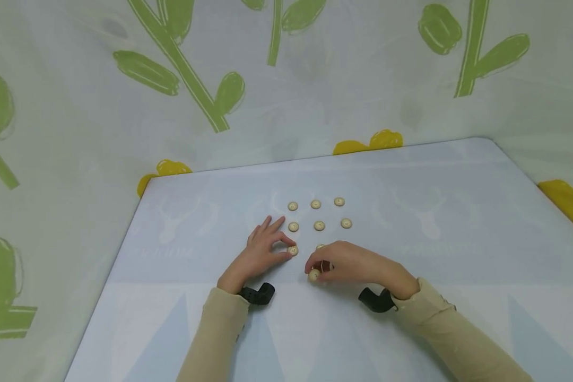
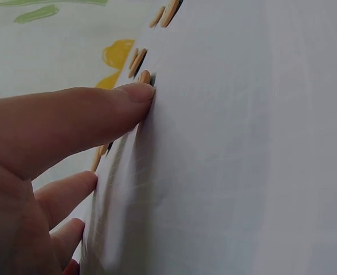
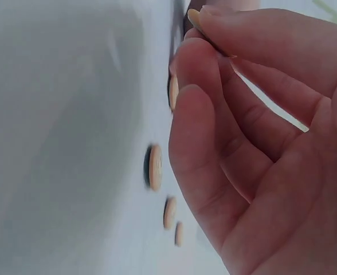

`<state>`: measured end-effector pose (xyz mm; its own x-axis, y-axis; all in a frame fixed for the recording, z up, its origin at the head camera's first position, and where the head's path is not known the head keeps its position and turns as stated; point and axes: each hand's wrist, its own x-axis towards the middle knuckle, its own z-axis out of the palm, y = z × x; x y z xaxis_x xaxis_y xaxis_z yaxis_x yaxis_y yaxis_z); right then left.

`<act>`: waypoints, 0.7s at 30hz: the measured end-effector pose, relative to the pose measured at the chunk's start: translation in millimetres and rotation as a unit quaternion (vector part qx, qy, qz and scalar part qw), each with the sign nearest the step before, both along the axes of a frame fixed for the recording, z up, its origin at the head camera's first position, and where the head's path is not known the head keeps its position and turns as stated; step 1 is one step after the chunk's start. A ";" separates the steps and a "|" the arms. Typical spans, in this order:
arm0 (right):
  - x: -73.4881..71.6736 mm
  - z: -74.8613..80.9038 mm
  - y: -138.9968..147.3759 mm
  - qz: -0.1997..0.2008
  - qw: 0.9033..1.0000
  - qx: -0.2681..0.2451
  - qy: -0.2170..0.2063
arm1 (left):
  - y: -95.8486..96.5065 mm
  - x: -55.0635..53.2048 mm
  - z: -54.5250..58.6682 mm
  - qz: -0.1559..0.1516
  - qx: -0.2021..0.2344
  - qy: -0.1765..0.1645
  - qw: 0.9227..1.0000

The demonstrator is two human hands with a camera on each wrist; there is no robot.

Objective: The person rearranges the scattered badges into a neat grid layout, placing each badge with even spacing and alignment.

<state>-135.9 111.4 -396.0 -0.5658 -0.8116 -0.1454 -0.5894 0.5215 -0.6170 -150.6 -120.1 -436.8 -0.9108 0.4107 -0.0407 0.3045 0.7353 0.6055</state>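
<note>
Thumb and forefinger of my left hand (image 1: 262, 252) pinch a round, pale wooden button (image 1: 293, 250) lying on the table; the other fingers spread out beyond it. In the left wrist view the thumb (image 2: 108, 112) covers part of this button (image 2: 145, 76). My right hand (image 1: 350, 262) pinches another wooden button (image 1: 313, 275) between thumb and fingertips, nearer the person and a little to the right. The right wrist view shows that button (image 3: 207, 30) tilted on edge in the fingertips. Behind the right hand a further button (image 1: 320, 246) is mostly hidden.
Farther back lie two rows of three similar buttons, among them a middle one (image 1: 319, 225) and a back right one (image 1: 339, 201). They rest on a table with a pale patterned cover (image 1: 458, 228). A leaf-patterned curtain (image 1: 344, 79) hangs behind the table's far edge.
</note>
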 end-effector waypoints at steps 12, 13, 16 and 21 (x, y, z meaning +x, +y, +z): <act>-14.4 5.4 25.6 -0.040 0.999 -0.020 0.009 | 1.7 1.6 -1.2 0.008 -0.003 -0.009 1.000; -15.9 6.1 28.4 -0.046 0.999 -0.023 0.009 | 1.9 1.7 -1.3 0.008 -0.003 -0.008 1.000; -20.6 7.4 36.7 -0.063 0.998 -0.024 0.013 | 1.9 1.9 -1.5 0.005 -0.001 -0.004 1.000; -27.5 9.2 48.6 -0.093 0.995 -0.021 0.011 | 2.0 2.5 -1.3 0.001 0.004 0.003 1.000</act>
<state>-163.4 160.1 -386.8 -0.7092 -0.6978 -0.1004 -0.4983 0.5969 -0.6288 -148.1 -118.0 -438.1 -0.9117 0.4097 -0.0317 0.3075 0.7314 0.6087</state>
